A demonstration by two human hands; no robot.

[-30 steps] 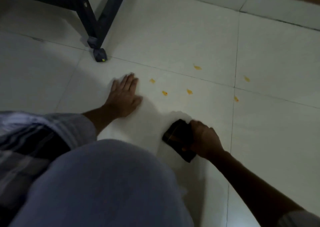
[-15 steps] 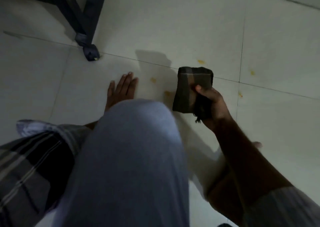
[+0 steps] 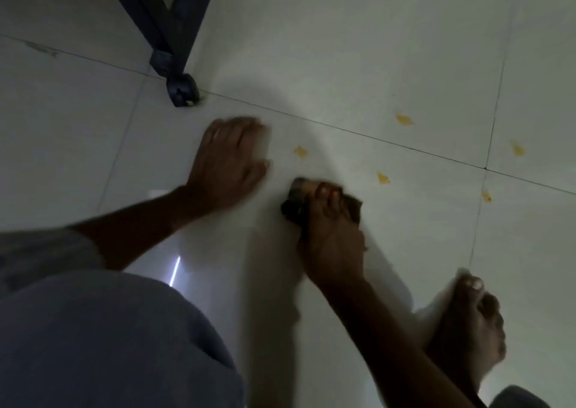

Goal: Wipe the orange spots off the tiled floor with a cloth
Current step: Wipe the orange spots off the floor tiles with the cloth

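Several orange spots mark the white tiled floor (image 3: 358, 65): one (image 3: 300, 151) just right of my left hand, one (image 3: 382, 178) right of the cloth, others (image 3: 404, 119) farther right. My right hand (image 3: 332, 233) presses a dark folded cloth (image 3: 294, 200) onto the tile, fingers curled over it. Flat on the floor to the cloth's left lies my left hand (image 3: 229, 164), palm down, fingers spread, holding nothing. It is blurred.
A dark metal furniture leg (image 3: 179, 88) with a foot stands on the floor behind my left hand. My bent knee (image 3: 109, 339) fills the lower left. My bare foot (image 3: 470, 320) rests on the tile at the lower right.
My right hand has brought the cloth down from mid-air onto the floor among the spots. The spot that lay near the cloth's place no longer shows. My foot has come into view.
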